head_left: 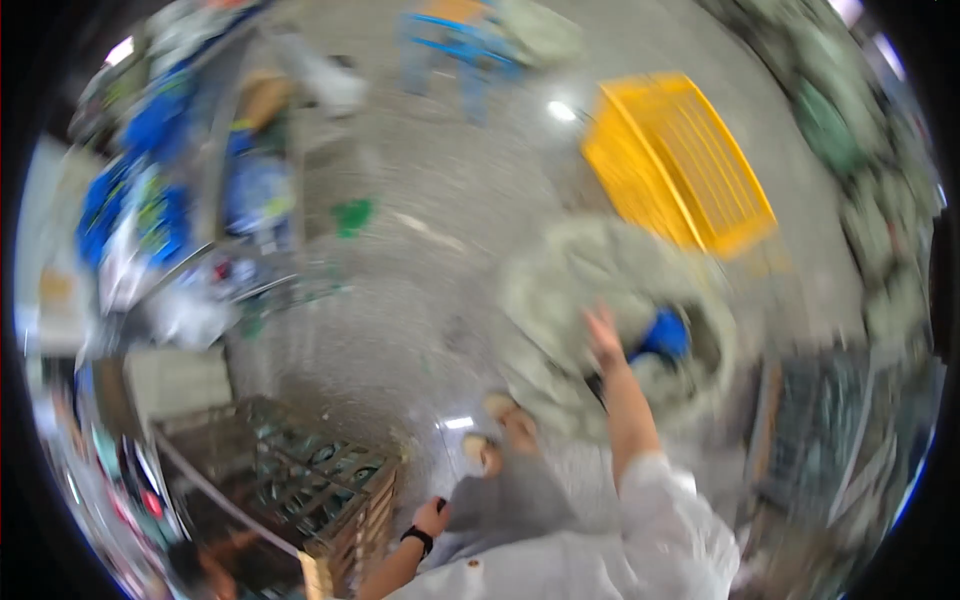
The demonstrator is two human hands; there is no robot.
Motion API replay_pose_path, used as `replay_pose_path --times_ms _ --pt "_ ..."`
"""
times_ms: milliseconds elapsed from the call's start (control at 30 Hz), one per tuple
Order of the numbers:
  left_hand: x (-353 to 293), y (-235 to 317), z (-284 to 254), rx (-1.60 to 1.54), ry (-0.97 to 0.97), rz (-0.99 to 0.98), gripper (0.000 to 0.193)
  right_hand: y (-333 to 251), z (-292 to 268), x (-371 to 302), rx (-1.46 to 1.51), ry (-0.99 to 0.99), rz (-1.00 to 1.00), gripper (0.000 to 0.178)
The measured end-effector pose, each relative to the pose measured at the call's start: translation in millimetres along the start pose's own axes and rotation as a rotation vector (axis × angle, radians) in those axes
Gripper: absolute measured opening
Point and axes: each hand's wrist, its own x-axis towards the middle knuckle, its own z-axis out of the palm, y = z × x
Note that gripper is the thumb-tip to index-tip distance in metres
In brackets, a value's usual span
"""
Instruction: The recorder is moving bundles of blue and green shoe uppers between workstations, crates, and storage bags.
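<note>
My right arm stretches forward over a large pale-green sack (550, 290) on the floor, its mouth gaping. Above the sack's folds, my right hand (602, 335) has its fingers extended with nothing visible in them, though motion smears it. Just right of that hand, a bright blue thing (665, 335) shows inside the sack; its kind is too blurred to tell. Low near my lap, my left hand (430, 518) is curled, a small dark thing (441, 505) showing at its fingers. A black band (418, 540) circles the left wrist.
Beyond the sack lies a yellow slatted crate (690, 165). A blue stool (460, 45) stands farther off. Brown crates (330, 470) with greenish pieces sit at lower left, and another crate (815, 430) at right. Full sacks (880, 215) line the right side; blue bags (150, 215) pile at left.
</note>
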Motion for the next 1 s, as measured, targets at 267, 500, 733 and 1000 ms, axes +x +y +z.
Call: replay_pose_path --times_ms 267,500,733,1000 --pt "34 20 -21 0.101 0.047 0.137 0.03 -76 176 6 -0.318 -0.504 -0.509 0.057" --pt "39 39 -28 0.11 -0.118 0.019 0.03 -14 -92 -11 -1.336 0.96 0.056 0.046" --pt "80 84 -33 0.129 -0.182 0.055 0.03 -46 -189 0 -1.759 0.592 -0.051 0.033" --pt "83 137 -102 0.069 -0.043 0.182 0.032 -22 -144 -106 -1.706 0.326 0.261 0.026"
